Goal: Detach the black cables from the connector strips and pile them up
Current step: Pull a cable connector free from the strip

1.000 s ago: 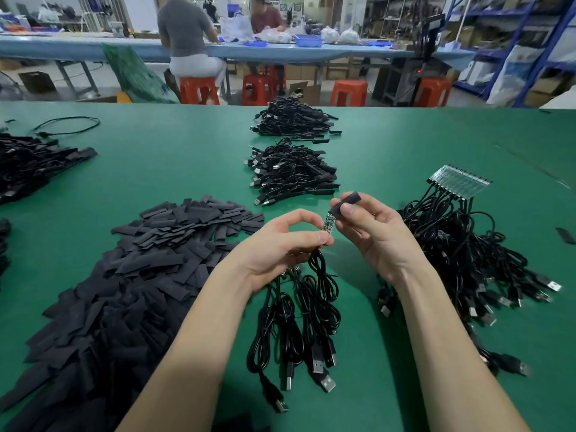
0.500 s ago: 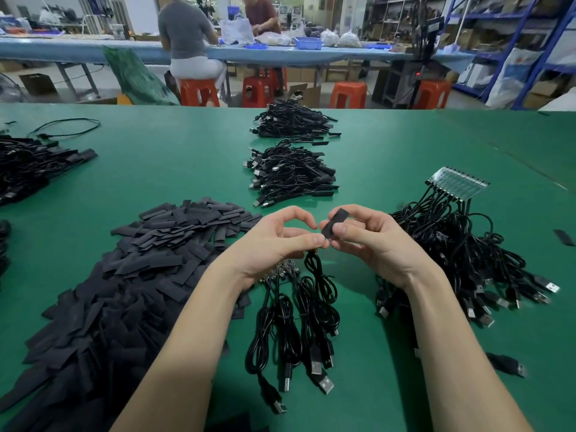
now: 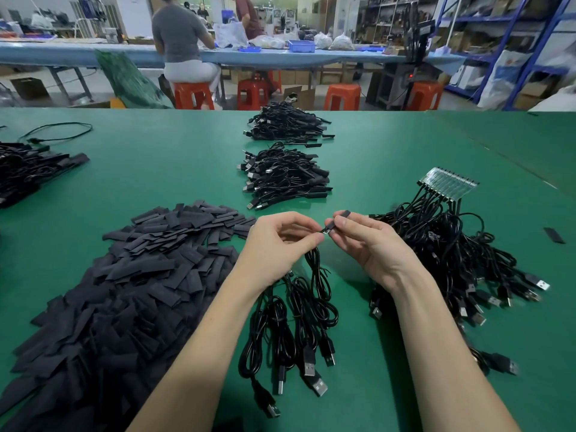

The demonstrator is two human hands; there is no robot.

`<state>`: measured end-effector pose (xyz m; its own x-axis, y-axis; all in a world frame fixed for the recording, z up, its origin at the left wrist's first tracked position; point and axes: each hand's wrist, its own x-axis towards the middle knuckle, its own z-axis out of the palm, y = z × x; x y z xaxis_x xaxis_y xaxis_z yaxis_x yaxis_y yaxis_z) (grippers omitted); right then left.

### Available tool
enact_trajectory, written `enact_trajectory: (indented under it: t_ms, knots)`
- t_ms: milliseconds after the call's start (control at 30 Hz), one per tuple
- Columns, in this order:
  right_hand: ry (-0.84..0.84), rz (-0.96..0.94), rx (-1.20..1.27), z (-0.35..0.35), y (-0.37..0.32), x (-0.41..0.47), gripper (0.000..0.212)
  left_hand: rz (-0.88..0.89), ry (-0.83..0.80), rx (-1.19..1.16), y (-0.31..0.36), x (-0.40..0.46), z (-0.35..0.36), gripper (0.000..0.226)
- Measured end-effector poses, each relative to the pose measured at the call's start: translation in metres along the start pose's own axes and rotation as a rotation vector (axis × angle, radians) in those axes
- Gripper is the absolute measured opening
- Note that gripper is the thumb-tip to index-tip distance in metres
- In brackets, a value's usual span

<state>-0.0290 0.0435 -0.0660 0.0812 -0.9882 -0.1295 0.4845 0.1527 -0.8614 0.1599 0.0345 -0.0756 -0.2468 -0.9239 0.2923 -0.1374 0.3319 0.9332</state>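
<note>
Green counter (image 3: 162, 169) carries, largest first: heap of flat black sleeves (image 3: 124, 291) at left; tangle of black cables (image 3: 452, 260) at right, some plugged into a clear connector strip (image 3: 448, 183); two finished cable piles (image 3: 285, 179) farther back. Both forearms reach in from below, hands meeting above the counter's middle. Left hand (image 3: 280, 244) curled, pinching a cable end, a bunch of cables (image 3: 299, 322) hanging beneath it onto the counter. Right hand (image 3: 371, 241) pinches a small black sleeve (image 3: 336, 221) against that cable end.
</note>
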Motion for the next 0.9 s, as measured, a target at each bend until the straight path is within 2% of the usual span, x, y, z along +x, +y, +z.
enact_trajectory:
  t_ms: [367, 733, 900]
  knots:
    - [-0.047, -0.054, -0.096, -0.0017, 0.0023, -0.0012, 0.033, -0.01, -0.012, 0.026, -0.0013, 0.0003, -0.0039, 0.011]
    - [-0.058, -0.033, -0.142, 0.0006, 0.0061, 0.0002, 0.037, 0.02, 0.022, 0.02, -0.0008, 0.0, 0.0001, 0.011]
    - [-0.057, -0.092, -0.163, 0.005, 0.0088, -0.0001, 0.039, -0.013, 0.033, -0.012, -0.0031, 0.0007, 0.0007, 0.012]
